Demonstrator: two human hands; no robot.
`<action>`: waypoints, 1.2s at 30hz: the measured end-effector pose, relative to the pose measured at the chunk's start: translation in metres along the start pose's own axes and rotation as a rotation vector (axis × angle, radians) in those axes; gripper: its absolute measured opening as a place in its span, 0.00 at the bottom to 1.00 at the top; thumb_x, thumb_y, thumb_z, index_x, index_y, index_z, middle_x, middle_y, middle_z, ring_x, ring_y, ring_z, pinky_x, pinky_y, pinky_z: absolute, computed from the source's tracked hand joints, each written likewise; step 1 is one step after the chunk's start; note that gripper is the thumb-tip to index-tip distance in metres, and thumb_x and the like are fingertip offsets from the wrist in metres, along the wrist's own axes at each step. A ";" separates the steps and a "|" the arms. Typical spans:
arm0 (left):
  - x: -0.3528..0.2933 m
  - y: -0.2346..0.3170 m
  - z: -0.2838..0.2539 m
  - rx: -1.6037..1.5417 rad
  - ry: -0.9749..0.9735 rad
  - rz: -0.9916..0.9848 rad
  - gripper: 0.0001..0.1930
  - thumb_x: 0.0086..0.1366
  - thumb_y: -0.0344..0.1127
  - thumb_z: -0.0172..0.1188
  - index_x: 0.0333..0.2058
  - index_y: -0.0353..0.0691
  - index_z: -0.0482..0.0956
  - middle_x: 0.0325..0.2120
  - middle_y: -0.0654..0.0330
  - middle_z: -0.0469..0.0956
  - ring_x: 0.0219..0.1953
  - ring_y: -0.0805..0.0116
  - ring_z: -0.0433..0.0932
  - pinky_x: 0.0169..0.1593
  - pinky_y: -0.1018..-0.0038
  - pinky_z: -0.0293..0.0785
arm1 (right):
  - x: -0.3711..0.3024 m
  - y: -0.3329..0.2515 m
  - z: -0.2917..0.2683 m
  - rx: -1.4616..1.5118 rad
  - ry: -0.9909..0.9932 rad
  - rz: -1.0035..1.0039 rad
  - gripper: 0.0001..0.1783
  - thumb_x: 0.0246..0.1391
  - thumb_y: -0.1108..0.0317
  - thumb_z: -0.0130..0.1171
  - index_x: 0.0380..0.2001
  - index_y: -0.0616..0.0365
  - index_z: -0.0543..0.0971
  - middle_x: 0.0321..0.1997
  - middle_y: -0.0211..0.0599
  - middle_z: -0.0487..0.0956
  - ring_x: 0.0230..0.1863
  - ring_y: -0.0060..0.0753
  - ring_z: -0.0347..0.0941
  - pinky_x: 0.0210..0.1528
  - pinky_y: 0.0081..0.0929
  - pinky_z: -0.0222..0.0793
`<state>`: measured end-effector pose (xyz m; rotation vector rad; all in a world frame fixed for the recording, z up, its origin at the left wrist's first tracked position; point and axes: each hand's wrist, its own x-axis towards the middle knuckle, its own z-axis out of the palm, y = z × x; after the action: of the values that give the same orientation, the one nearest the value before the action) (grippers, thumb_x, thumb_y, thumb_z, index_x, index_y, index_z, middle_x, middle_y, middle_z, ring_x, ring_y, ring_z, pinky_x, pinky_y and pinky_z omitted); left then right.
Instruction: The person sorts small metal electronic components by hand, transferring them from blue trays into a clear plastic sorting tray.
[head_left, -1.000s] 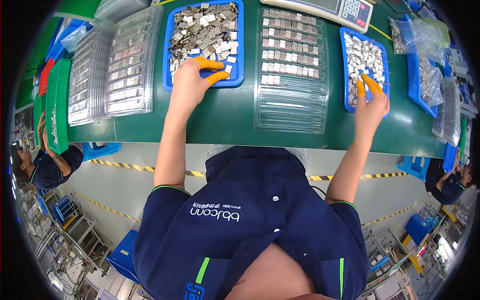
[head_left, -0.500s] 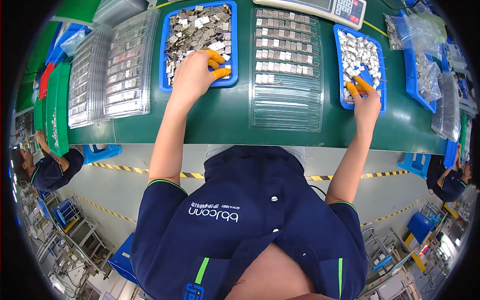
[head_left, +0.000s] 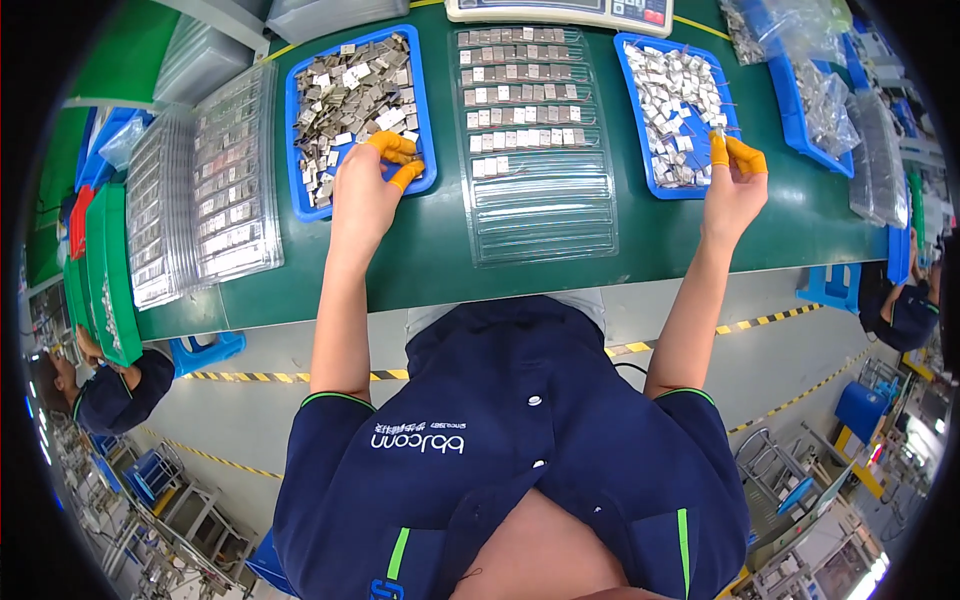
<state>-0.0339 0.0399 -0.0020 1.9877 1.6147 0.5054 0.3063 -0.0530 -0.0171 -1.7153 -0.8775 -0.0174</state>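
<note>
My left hand (head_left: 368, 185), with yellow-orange finger covers, is over the near right corner of a blue tray (head_left: 432, 150) heaped with small grey metal pieces (head_left: 355, 85). Its thumb and fingertips are pinched together; what lies between them is too small to make out. At the right, my right hand (head_left: 735, 190) pinches a small white block (head_left: 718, 133) above the near right edge of another blue tray (head_left: 640, 125), which holds white blocks with thin wires (head_left: 680, 80). Between the hands lies a clear ribbed plastic tray (head_left: 540, 215), its far rows filled with small blocks (head_left: 525, 92).
Stacked clear trays (head_left: 235, 190) stand at the left beside a green bin (head_left: 108, 270). A scale (head_left: 560, 12) sits at the far edge. Another blue bin (head_left: 815, 120) with plastic bags is at the right. Other people (head_left: 125, 390) sit at both sides.
My right hand has lifted out of the white blocks toward the tray's right edge, now with a block in its fingertips. My left fingers have drawn together. The view has shifted slightly.
</note>
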 end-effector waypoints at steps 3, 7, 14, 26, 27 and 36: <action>-0.001 -0.012 0.009 -0.240 0.117 -0.041 0.12 0.46 0.27 0.64 0.34 0.37 0.79 0.29 0.56 0.78 0.33 0.63 0.75 0.39 0.72 0.70 | 0.001 -0.012 -0.001 0.229 -0.081 0.080 0.09 0.45 0.77 0.60 0.32 0.67 0.75 0.30 0.37 0.77 0.33 0.23 0.73 0.38 0.19 0.68; -0.005 -0.013 0.004 -0.483 0.202 0.267 0.12 0.51 0.24 0.61 0.36 0.35 0.79 0.31 0.56 0.79 0.34 0.68 0.77 0.37 0.74 0.73 | -0.017 -0.057 0.003 0.360 -0.153 0.165 0.13 0.47 0.80 0.57 0.39 0.70 0.74 0.33 0.41 0.78 0.35 0.24 0.74 0.41 0.19 0.69; -0.026 0.057 0.030 -1.282 -0.075 -0.034 0.13 0.51 0.21 0.61 0.38 0.27 0.76 0.34 0.52 0.78 0.35 0.66 0.79 0.41 0.76 0.76 | -0.060 -0.121 0.036 0.571 -0.694 0.382 0.14 0.46 0.79 0.58 0.39 0.68 0.75 0.36 0.39 0.78 0.38 0.26 0.75 0.42 0.19 0.69; -0.025 0.067 0.046 -1.449 -0.277 -0.072 0.17 0.51 0.22 0.62 0.41 0.29 0.74 0.35 0.54 0.78 0.36 0.68 0.78 0.44 0.76 0.75 | -0.073 -0.112 0.026 0.664 -0.595 0.406 0.14 0.48 0.78 0.57 0.41 0.70 0.74 0.39 0.40 0.77 0.40 0.28 0.75 0.45 0.19 0.69; -0.025 0.068 0.047 -1.484 -0.276 -0.082 0.17 0.53 0.23 0.61 0.43 0.30 0.72 0.33 0.55 0.77 0.36 0.68 0.78 0.42 0.75 0.75 | -0.073 -0.112 0.026 0.662 -0.593 0.408 0.14 0.48 0.78 0.57 0.41 0.70 0.74 0.39 0.40 0.77 0.40 0.28 0.75 0.45 0.19 0.69; -0.028 0.071 0.049 -1.594 -0.249 -0.262 0.15 0.55 0.25 0.59 0.43 0.31 0.74 0.37 0.55 0.77 0.37 0.69 0.77 0.41 0.78 0.75 | -0.085 -0.107 0.029 0.516 -0.586 0.323 0.12 0.47 0.78 0.58 0.38 0.67 0.77 0.37 0.37 0.79 0.37 0.24 0.75 0.42 0.18 0.68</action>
<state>0.0439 -0.0065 0.0031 0.5750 0.7154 0.9470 0.1736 -0.0674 0.0243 -1.3557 -0.9061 0.8910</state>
